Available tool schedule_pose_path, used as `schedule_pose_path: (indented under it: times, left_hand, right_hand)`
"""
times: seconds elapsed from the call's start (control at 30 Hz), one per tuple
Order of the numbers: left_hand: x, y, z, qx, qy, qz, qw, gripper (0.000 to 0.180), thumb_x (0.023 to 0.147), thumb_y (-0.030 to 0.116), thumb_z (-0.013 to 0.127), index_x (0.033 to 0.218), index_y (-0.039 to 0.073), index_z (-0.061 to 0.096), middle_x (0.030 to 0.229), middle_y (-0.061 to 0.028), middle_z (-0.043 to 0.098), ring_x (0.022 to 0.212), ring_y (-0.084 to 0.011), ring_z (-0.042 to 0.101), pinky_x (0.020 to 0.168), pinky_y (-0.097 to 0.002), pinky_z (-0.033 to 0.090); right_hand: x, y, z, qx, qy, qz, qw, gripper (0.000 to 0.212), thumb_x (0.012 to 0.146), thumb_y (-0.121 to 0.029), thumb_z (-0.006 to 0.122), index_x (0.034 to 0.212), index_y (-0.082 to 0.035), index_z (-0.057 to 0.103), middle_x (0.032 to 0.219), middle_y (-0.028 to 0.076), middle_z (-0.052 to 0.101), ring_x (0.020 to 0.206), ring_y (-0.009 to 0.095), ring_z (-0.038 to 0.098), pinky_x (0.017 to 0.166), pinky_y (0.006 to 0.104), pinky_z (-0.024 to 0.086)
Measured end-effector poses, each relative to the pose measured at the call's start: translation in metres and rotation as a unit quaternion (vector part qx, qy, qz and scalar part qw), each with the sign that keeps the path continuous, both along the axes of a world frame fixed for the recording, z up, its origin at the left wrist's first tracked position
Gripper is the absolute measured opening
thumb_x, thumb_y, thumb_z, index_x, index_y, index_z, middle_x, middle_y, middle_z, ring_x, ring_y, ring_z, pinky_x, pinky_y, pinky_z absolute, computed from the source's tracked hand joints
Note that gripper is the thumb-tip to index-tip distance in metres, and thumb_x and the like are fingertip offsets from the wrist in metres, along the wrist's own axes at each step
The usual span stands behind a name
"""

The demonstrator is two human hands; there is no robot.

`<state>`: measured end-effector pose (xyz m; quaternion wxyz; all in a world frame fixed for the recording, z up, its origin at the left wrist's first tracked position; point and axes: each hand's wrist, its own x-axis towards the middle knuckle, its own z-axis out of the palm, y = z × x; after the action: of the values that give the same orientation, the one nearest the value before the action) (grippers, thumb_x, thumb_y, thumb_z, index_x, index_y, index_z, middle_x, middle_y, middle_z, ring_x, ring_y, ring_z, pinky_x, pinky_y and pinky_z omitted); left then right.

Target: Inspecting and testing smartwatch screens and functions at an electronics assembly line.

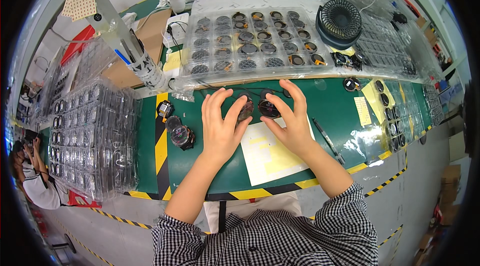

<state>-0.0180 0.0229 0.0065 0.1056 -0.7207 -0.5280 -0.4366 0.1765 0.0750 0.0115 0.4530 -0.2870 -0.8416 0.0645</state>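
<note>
My left hand (223, 125) is closed with thumb and index finger around a round, glossy, watch-face-sized disc (245, 111). Close beside it, a round black-faced disc (268, 109) is gripped between the thumb and index finger of my right hand (294, 127). The two discs stand apart, just above or on the green mat; I cannot tell which. Fingers hide parts of their rims. Beneath and between my hands lies a white sheet with yellow patches (260, 166). Left of my left hand sit several round modules (182, 137) in a loose group.
A clear tray (210, 73) of round parts spans the back, with a dark fan (340, 22) beside it. Stacked clear trays (92, 141) stand left. A pen (328, 141) lies right of my right hand, and more parts (395, 121) sit farther right. Striped tape (245, 194) edges the table.
</note>
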Motion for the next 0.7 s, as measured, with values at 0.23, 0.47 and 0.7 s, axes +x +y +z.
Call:
schedule_pose_path:
  times: [0.23, 0.47, 0.7]
  left_hand:
    - [0.004, -0.002, -0.005, -0.081, -0.162, -0.065, 0.981, 0.062, 0.071, 0.005, 0.080, 0.128, 0.009, 0.055, 0.110, -0.0095, 0.060, 0.100, -0.0278, 0.059, 0.087, -0.0388, 0.047]
    - [0.007, 0.000, -0.010, -0.255, -0.449, -0.175, 0.839, 0.066, 0.079, -0.006, 0.073, 0.138, 0.003, 0.042, 0.118, -0.0068, 0.058, 0.106, -0.0132, 0.058, 0.078, -0.0256, 0.049]
    - [0.004, -0.006, 0.002, -0.280, -0.525, -0.209, 0.776, 0.040, 0.097, 0.002, 0.051, 0.136, 0.002, 0.045, 0.113, -0.0048, 0.059, 0.092, -0.0059, 0.054, 0.073, -0.0213, 0.043]
  right_hand:
    - [0.000, -0.005, 0.001, -0.140, 0.042, 0.068, 0.987, 0.060, 0.078, -0.005, 0.076, 0.133, -0.008, 0.053, 0.131, 0.018, 0.052, 0.111, 0.035, 0.058, 0.089, 0.0383, 0.051]
    - [-0.003, -0.007, -0.001, -0.518, 0.255, 0.149, 0.803, 0.066, 0.085, 0.003, 0.068, 0.144, -0.005, 0.039, 0.117, 0.009, 0.060, 0.097, 0.014, 0.062, 0.071, 0.0260, 0.054]
    - [-0.001, -0.003, -0.007, -0.568, 0.265, 0.187, 0.756, 0.057, 0.093, -0.001, 0.057, 0.146, -0.004, 0.034, 0.109, 0.009, 0.060, 0.083, 0.015, 0.062, 0.067, 0.0272, 0.053]
